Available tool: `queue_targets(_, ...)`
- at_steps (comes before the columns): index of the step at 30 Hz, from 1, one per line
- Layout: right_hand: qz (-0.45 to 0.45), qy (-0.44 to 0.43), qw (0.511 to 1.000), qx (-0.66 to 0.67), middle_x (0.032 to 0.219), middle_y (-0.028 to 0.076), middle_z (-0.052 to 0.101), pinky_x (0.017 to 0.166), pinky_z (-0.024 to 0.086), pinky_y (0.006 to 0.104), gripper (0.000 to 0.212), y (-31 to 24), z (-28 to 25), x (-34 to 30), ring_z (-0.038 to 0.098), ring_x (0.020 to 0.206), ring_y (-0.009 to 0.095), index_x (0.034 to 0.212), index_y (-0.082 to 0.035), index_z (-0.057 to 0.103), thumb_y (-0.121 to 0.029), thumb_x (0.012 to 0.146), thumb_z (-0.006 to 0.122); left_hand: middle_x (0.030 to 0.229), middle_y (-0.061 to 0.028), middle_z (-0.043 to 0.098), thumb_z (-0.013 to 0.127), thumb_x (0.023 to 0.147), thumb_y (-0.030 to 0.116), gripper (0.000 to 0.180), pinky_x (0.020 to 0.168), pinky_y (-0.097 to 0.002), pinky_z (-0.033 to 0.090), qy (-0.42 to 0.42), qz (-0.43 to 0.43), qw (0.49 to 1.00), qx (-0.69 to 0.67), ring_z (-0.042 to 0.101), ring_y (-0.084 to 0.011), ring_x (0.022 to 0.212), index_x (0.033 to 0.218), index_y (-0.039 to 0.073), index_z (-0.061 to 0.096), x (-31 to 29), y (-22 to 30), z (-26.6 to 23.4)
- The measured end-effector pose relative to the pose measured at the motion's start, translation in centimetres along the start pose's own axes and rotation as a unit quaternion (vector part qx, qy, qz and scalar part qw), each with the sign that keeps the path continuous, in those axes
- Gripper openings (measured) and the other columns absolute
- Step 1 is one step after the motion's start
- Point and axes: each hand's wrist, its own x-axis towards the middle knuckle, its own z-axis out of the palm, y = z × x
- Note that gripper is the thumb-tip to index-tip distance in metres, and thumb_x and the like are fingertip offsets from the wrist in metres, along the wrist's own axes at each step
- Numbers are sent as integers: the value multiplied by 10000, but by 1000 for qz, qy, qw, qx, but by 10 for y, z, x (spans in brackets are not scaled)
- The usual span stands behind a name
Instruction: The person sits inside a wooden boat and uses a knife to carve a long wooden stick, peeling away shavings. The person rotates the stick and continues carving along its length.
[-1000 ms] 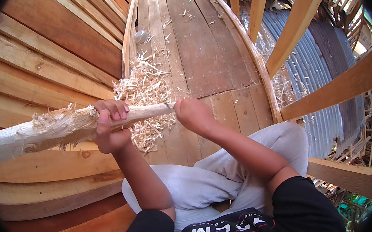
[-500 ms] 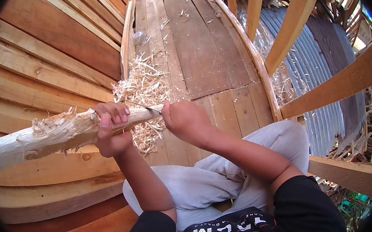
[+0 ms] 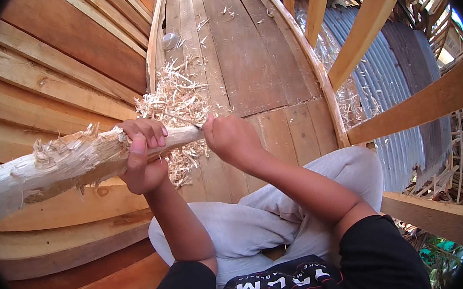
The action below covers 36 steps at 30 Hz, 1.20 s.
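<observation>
Floorboards point(image 3: 250, 48) carry a loose shavings pile point(image 3: 174, 97), with timber boards point(image 3: 47, 78) left of that pile and corrugated metal sheets point(image 3: 382, 85) well to its right. From where I stand, a pale wooden pole point(image 3: 90, 155) is held across the near part of the pile. Its long axis runs left to right: the thick, splintered section lies left of the pile; the narrow end points right, toward the right hand point(image 3: 232, 141). Left hand point(image 3: 145, 166): wrapped round the pole, fingers over the top, thumb on the near side. Right hand: closed fist, nearer the tip, apparently pinching a thin dark blade point(image 3: 198, 127), mostly hidden; its contact with the wood cannot be confirmed. Beyond the pile sits a clear container point(image 3: 171, 40).
</observation>
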Motion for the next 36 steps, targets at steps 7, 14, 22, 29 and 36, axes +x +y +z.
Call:
queue_targets(7, 58, 11, 998, -33, 819, 255, 662, 746, 515, 510, 412, 106, 58, 42, 647, 790, 436, 814, 17, 670, -231, 940, 366, 688, -83, 449, 515, 787, 69, 87, 675, -348, 426, -4, -4, 1000, -1, 478, -188, 637, 835, 17, 464, 1, -6, 4)
queue_targets(14, 64, 39, 997, 7, 802, 314, 621, 778, 471, 545, 540, 48, 38, 20, 605, 781, 489, 763, 77, 642, -293, 973, 309, 678, -68, 426, 522, 793, 133, 123, 693, -346, 412, 35, -18, 999, -27, 454, -183, 638, 811, 42, 441, 5, -3, -16)
queue_targets(22, 1, -9, 1000, 16, 753, 312, 612, 729, 468, 560, 550, 15, 19, 8, 595, 721, 495, 708, 73, 621, -285, 979, 303, 675, -63, 421, 538, 790, 169, 160, 691, -343, 408, 57, -11, 998, 3, 452, -182, 638, 806, 46, 436, 8, 1, -27)
queue_targets(29, 34, 63, 996, 55, 712, 329, 589, 730, 462, 563, 561, 59, 56, 24, 586, 702, 505, 642, 82, 596, -266, 978, 312, 684, -47, 405, 527, 808, 199, 164, 700, -332, 391, 59, -21, 998, 4, 437, -163, 652, 802, 70, 426, 11, -2, -19)
queue_targets(36, -8, -18, 999, 46, 722, 323, 593, 733, 462, 562, 547, 13, 21, 5, 589, 721, 498, 662, 79, 600, -261, 976, 308, 674, -31, 397, 534, 811, 226, 176, 689, -322, 388, 58, -18, 998, 6, 432, -151, 641, 793, 92, 421, 10, 1, -36)
